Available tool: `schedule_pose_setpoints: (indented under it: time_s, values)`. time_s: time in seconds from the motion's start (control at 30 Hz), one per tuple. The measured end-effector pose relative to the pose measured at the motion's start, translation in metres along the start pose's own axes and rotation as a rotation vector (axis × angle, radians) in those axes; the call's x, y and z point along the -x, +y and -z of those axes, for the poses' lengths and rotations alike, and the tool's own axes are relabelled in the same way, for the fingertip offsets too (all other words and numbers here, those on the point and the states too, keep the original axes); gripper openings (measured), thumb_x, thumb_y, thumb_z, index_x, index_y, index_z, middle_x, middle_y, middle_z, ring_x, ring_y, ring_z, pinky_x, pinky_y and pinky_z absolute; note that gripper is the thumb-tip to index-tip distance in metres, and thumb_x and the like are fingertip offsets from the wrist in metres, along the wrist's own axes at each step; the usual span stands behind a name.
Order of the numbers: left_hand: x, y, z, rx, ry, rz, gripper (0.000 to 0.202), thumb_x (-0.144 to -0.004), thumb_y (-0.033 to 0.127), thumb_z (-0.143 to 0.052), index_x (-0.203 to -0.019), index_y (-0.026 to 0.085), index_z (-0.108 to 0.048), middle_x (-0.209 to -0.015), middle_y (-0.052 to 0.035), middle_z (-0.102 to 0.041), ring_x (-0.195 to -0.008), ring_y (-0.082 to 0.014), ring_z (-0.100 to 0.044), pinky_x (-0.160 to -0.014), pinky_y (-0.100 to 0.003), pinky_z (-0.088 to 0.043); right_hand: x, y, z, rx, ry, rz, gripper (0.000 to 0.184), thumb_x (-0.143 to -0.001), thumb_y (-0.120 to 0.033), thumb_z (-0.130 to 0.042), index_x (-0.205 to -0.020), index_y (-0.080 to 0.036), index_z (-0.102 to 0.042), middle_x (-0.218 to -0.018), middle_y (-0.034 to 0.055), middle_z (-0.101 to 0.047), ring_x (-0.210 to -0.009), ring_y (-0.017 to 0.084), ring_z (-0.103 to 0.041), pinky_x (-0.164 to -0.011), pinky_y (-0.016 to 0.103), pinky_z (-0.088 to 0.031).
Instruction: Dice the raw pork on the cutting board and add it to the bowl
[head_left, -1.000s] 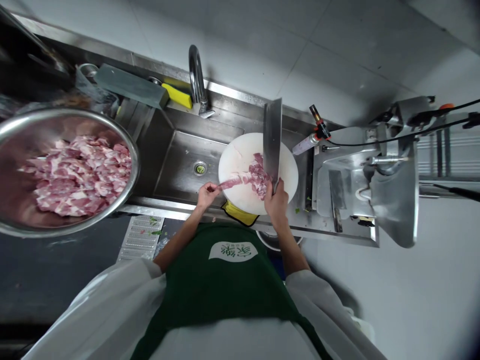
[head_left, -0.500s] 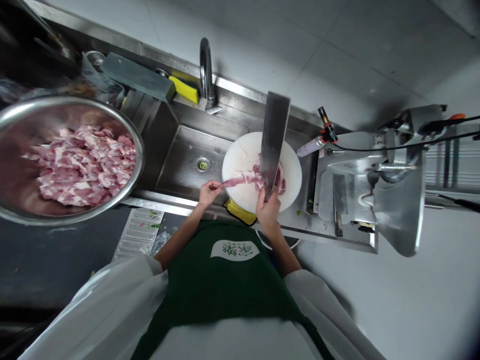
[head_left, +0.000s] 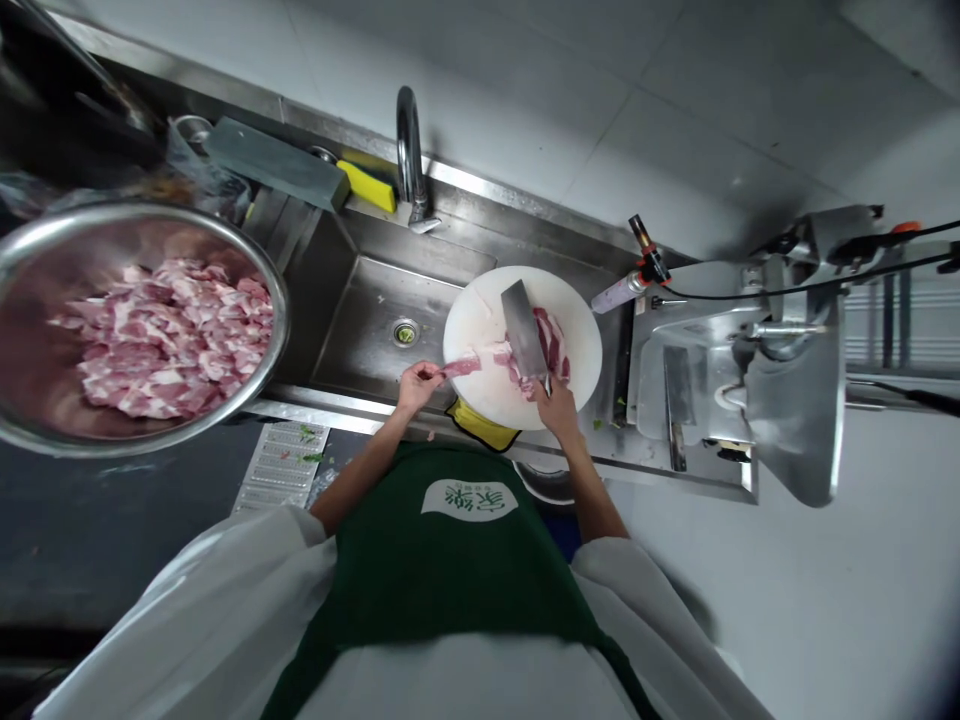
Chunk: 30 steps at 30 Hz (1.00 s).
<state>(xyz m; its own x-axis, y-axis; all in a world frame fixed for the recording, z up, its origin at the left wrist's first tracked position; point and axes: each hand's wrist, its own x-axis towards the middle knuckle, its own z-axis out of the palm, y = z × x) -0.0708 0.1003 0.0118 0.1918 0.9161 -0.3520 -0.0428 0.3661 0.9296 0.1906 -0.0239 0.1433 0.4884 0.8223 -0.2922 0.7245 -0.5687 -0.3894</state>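
Observation:
A round white cutting board [head_left: 480, 310] lies over the right side of the sink, with raw pink meat [head_left: 551, 345] on it. My left hand [head_left: 417, 385] pinches the end of a long strip of meat [head_left: 461, 367] at the board's left edge. My right hand [head_left: 556, 400] is closed round the handle of a cleaver [head_left: 522, 328]. Its blade is down on the meat, just right of the strip.
A large steel bowl [head_left: 262, 270] full of cut meat stands at the left. The steel sink [head_left: 360, 310] has a tap [head_left: 409, 150] behind it and a yellow sponge [head_left: 366, 185] on the ledge. A gas torch [head_left: 626, 280] and a metal slicing machine [head_left: 787, 370] stand to the right.
The cleaver was raised high over the board; it has come down onto the meat. My left hand has kept its hold on the strip.

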Motion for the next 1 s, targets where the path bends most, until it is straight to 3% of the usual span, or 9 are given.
schedule_pose_setpoints:
  time_s: [0.1, 0.2, 0.27, 0.37, 0.5, 0.67, 0.77, 0.87, 1.0]
  values:
    - [0.006, -0.001, 0.002, 0.043, 0.015, -0.004, 0.035, -0.062, 0.04, -0.087, -0.076, 0.017, -0.065, -0.07, -0.0013, -0.066, -0.062, -0.0138, -0.064, -0.064, -0.029, -0.056, 0.02, -0.028, 0.006, 0.063, 0.197, 0.032, 0.043, -0.107, -0.045, -0.037, -0.119, -0.012, -0.061, -0.098, 0.0187, -0.073, -0.089, 0.03, -0.071, -0.08, 0.037, -0.052]
    - [0.01, -0.001, 0.003, 0.048, 0.033, -0.016, 0.038, -0.062, 0.043, -0.089, -0.078, 0.017, -0.065, -0.071, -0.0016, -0.067, -0.063, -0.0144, -0.065, -0.066, -0.03, -0.055, 0.038, -0.06, -0.003, 0.02, 0.259, 0.088, 0.05, -0.109, -0.043, -0.027, -0.133, -0.009, -0.056, -0.108, 0.0223, -0.072, -0.097, 0.031, -0.071, -0.084, 0.038, -0.052]
    - [0.011, 0.0, 0.002, 0.038, 0.04, -0.016, 0.036, -0.063, 0.042, -0.088, -0.077, 0.017, -0.066, -0.071, -0.0015, -0.067, -0.062, -0.0142, -0.065, -0.065, -0.03, -0.054, 0.044, -0.075, -0.02, 0.038, 0.153, 0.083, 0.05, -0.109, -0.04, -0.027, -0.134, -0.009, -0.057, -0.11, 0.023, -0.072, -0.099, 0.031, -0.071, -0.086, 0.038, -0.052]
    - [0.009, -0.001, -0.001, 0.016, 0.025, -0.017, 0.03, -0.063, 0.037, -0.085, -0.076, 0.017, -0.067, -0.071, -0.0014, -0.067, -0.062, -0.013, -0.062, -0.065, -0.028, -0.052, 0.041, -0.083, -0.052, 0.138, -0.128, 0.016, 0.043, -0.108, -0.034, -0.033, -0.129, -0.009, -0.061, -0.104, 0.0223, -0.074, -0.097, 0.032, -0.071, -0.088, 0.04, -0.053]
    - [0.003, -0.004, -0.004, -0.007, 0.031, -0.023, 0.024, -0.061, 0.031, -0.082, -0.074, 0.017, -0.066, -0.071, -0.0007, -0.066, -0.063, -0.012, -0.06, -0.065, -0.026, -0.05, 0.018, -0.06, -0.068, 0.087, -0.197, 0.027, 0.033, -0.106, -0.033, -0.042, -0.122, -0.013, -0.064, -0.101, 0.0167, -0.075, -0.093, 0.026, -0.072, -0.087, 0.035, -0.053]
    - [-0.002, -0.006, -0.001, 0.002, 0.04, -0.005, 0.024, -0.058, 0.028, -0.082, -0.072, 0.017, -0.065, -0.069, 0.001, -0.064, -0.063, -0.011, -0.06, -0.067, -0.026, -0.051, -0.005, -0.006, -0.033, -0.257, -0.298, -0.072, 0.034, -0.105, -0.046, -0.042, -0.101, -0.018, -0.061, -0.062, -0.0007, -0.062, -0.051, 0.017, -0.059, -0.056, 0.026, -0.049]
    - [0.0, -0.005, 0.0, 0.045, 0.014, 0.013, 0.03, -0.058, 0.032, -0.085, -0.075, 0.017, -0.066, -0.069, 0.0007, -0.064, -0.062, -0.0121, -0.061, -0.066, -0.027, -0.053, -0.001, 0.001, -0.008, -0.192, -0.118, -0.039, 0.035, -0.103, -0.051, -0.046, -0.097, -0.019, -0.059, -0.066, 0.0022, -0.063, -0.057, 0.019, -0.062, -0.059, 0.028, -0.049]
    - [0.004, -0.005, -0.001, 0.084, 0.03, 0.02, 0.035, -0.057, 0.036, -0.087, -0.076, 0.016, -0.065, -0.07, 0.0001, -0.066, -0.062, -0.0129, -0.063, -0.066, -0.028, -0.054, 0.016, -0.019, 0.005, -0.028, 0.147, 0.074, 0.039, -0.104, -0.051, -0.042, -0.104, -0.017, -0.061, -0.082, 0.0105, -0.069, -0.077, 0.026, -0.068, -0.071, 0.033, -0.051]
    - [0.006, -0.003, -0.002, 0.08, 0.046, 0.017, 0.034, -0.059, 0.036, -0.087, -0.077, 0.016, -0.066, -0.069, -0.0005, -0.066, -0.064, -0.0135, -0.064, -0.067, -0.028, -0.055, 0.039, -0.061, -0.016, -0.073, 0.326, 0.161, 0.049, -0.108, -0.049, -0.031, -0.123, -0.012, -0.058, -0.094, 0.0169, -0.072, -0.087, 0.029, -0.07, -0.076, 0.036, -0.052]
